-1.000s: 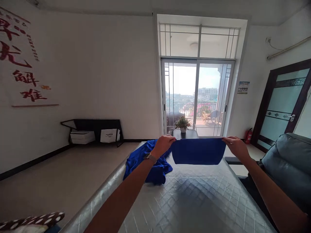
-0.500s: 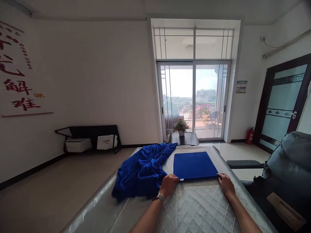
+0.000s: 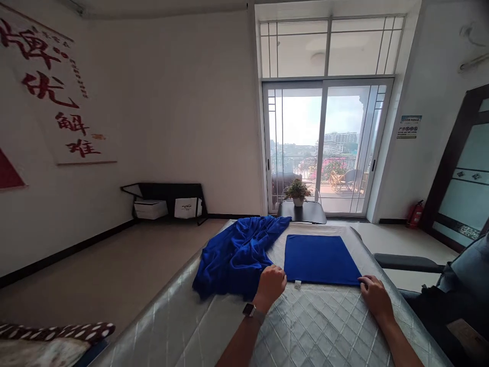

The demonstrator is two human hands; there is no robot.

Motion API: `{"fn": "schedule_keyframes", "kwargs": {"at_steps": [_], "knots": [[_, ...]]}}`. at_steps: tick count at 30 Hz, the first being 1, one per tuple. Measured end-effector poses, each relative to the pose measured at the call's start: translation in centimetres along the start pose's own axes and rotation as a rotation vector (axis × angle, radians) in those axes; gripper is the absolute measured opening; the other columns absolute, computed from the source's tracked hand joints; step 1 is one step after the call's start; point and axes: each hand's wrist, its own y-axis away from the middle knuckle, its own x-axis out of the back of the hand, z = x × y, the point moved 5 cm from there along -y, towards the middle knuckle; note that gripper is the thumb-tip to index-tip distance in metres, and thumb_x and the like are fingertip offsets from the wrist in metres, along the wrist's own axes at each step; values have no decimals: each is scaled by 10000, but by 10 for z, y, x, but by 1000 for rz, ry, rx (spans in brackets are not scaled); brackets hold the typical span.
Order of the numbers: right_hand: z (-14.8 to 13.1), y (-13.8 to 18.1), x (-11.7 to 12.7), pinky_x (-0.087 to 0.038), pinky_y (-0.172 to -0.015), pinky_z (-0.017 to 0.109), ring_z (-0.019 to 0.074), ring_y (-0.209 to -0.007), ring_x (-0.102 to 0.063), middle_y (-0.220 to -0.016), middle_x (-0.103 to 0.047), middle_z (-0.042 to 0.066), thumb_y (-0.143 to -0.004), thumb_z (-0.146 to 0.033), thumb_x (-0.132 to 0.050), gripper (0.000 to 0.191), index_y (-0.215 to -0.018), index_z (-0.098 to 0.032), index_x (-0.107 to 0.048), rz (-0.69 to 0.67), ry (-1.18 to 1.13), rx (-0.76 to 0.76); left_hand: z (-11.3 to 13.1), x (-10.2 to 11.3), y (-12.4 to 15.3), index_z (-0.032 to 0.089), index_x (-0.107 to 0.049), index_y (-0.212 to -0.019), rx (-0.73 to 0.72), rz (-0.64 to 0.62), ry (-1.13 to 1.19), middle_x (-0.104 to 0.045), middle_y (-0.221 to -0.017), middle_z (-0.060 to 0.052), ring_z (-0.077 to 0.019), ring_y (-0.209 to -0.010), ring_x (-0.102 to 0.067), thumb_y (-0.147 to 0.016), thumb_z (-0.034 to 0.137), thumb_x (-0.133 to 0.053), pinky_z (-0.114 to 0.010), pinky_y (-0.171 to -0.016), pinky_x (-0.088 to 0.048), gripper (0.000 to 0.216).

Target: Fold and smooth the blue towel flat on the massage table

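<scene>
A: Nearest the camera, what are the hands doing?

B: Both rest on the quilted grey mattress [image 3: 305, 326]. The left hand [image 3: 272, 285], a watch on its wrist, is curled loosely with its fingers folded in, at the near left corner of the folded blue cloth [image 3: 320, 259], right where that corner meets the crumpled blue cloth [image 3: 237, 255]. Whether it pinches either cloth I cannot tell. The right hand [image 3: 374, 295] lies flat with its fingers together, the tips touching the cloth's near right corner.

A: And where does the folded piece lie?

B: Flat on the mattress, toward its far end and right of centre, its near edge running between the two hands. A small white tag [image 3: 297, 284] pokes out at that edge.

A: How would it handle?

B: I would judge it soft, light and limp, with nothing to break. Lifted by one point it would likely fall open, so the two near corners look like the best hold, all layers pinched together.

A: Its look?

B: Deep, plain blue, a smooth and nearly square rectangle. The heap to its left is the same blue, rumpled, reaching toward the mattress's far left corner.

A: Beyond that?

B: A potted plant [image 3: 297, 191] on a small dark table, then a sliding glass door [image 3: 324, 145].
</scene>
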Motion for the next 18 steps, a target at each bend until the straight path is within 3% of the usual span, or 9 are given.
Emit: {"fn": "schedule_keyframes", "kwargs": {"at_steps": [4, 6, 8, 11, 15, 18], "knots": [[6, -1, -4, -500, -958, 397, 273, -1011, -664, -1080, -718, 101, -908, -319, -414, 356, -981, -230, -751, 32, 31, 55, -59, 53, 4, 213, -751, -1028, 144, 103, -16, -718, -1130, -126, -300, -1138, -612, -938, 395, -576, -411, -998, -418, 268], [6, -3, -6, -506, -941, 400, 276, -978, -668, -1027, -718, 110, -911, -341, -411, 356, -946, -224, -746, 25, 32, 88, -92, 65, 13, 251, -725, -1120, 251, 87, 15, -693, -1211, -115, -325, -1196, -591, -880, 508, -641, -444, -1026, -411, 362], [4, -5, -7, -513, -919, 397, 275, -938, -672, -987, -718, 113, -910, -363, -416, 354, -906, -224, -741, 10, 32, 113, -119, 60, 21, 276, -696, -1182, 353, -5, 85, -663, -1276, -123, -368, -1262, -552, -769, 555, -747, -514, -1046, -401, 501], [-2, -5, -3, -519, -892, 397, 273, -888, -675, -940, -720, 108, -896, -370, -426, 337, -840, -242, -733, -7, 51, 113, -145, 45, 28, 277, -672, -1213, 420, -64, 182, -620, -1342, -143, -391, -1325, -496, -674, 418, -837, -550, -1030, -417, 582], [-19, -3, 15, -511, -890, 419, 291, -893, -662, -910, -723, 114, -871, -349, -443, 309, -798, -253, -727, 44, 140, 85, -167, 37, 24, 243, -688, -1116, 409, 2, 275, -691, -1217, -110, -287, -1202, -603, -772, 287, -742, -367, -962, -467, 351], [-60, -3, 23, -497, -916, 425, 296, -932, -654, -936, -722, 123, -897, -358, -420, 340, -819, -237, -728, 120, 135, 79, -187, 40, 22, 214, -664, -1083, 446, 76, 365, -746, -1066, -94, -233, -1041, -687, -906, 280, -597, -306, -875, -484, 199]]}}
